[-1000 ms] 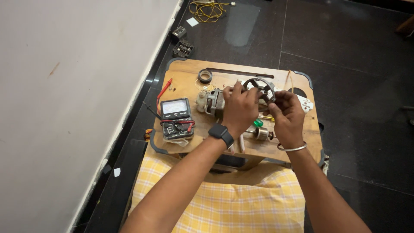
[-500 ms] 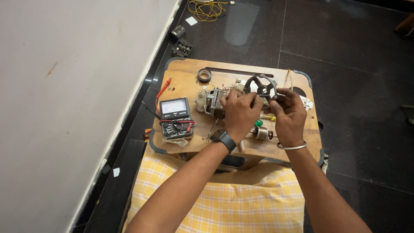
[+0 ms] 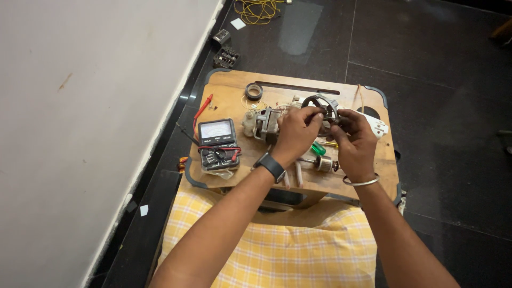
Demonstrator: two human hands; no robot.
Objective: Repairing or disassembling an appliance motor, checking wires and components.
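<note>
One view only, head-worn, looking steeply down from above the person's lap at a small wooden table (image 3: 234,88) on a dark tiled floor (image 3: 442,80). It faces forward and down, with both forearms running up from the bottom edge and a white wall (image 3: 80,106) slanting along the left. Middle distance: the whole tabletop fits in frame, no second view to overlap.

A grey electric motor (image 3: 269,122) with a dark round end bracket (image 3: 319,106) is lying sideways, just right of the multimeter (image 3: 217,144).

board (image 3: 234,90) tan | cloth (image 3: 298,250) yellow-white check | meter (image 3: 217,145) grey-black | floor (image 3: 442,69) black
</note>
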